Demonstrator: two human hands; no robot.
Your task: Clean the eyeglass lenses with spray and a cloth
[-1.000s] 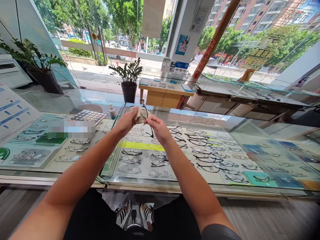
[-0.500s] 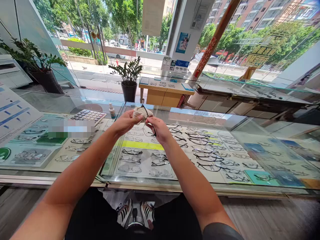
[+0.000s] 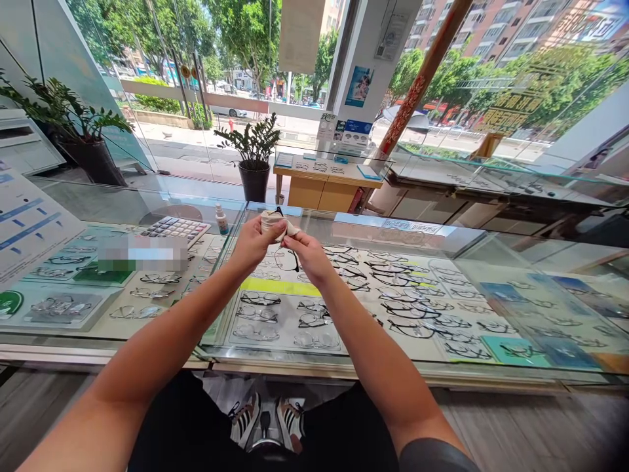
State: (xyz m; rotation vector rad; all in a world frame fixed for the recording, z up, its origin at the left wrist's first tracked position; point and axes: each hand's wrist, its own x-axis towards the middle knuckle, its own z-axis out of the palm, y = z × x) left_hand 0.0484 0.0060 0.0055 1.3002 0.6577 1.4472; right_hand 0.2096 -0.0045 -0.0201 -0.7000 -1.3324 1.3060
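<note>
My left hand [image 3: 253, 244] is closed on a bunched cream cloth [image 3: 271, 227], its thumb pressing across the folds. Dark-rimmed eyeglasses [image 3: 289, 262] hang below the cloth, one lens showing, while another dark part of the frame sticks up above it. My right hand [image 3: 310, 254] pinches the eyeglasses near the middle, fingertips against the cloth's right edge. The rest of the frame is hidden by cloth and fingers. Both hands are held above the glass display counter [image 3: 354, 226].
Inside the counter lie many rows of eyeglasses [image 3: 407, 288]. A small spray bottle [image 3: 221, 219] and a keyboard-like pad of keys [image 3: 177, 227] are left of my hands. A printed sheet [image 3: 29, 219] is at the far left. Beyond the counter stands a potted plant [image 3: 254, 177].
The eyeglasses have turned in my hands, and the visible lens now hangs lower and farther left. My left hand has shifted its hold on the cloth, thumb now over it.
</note>
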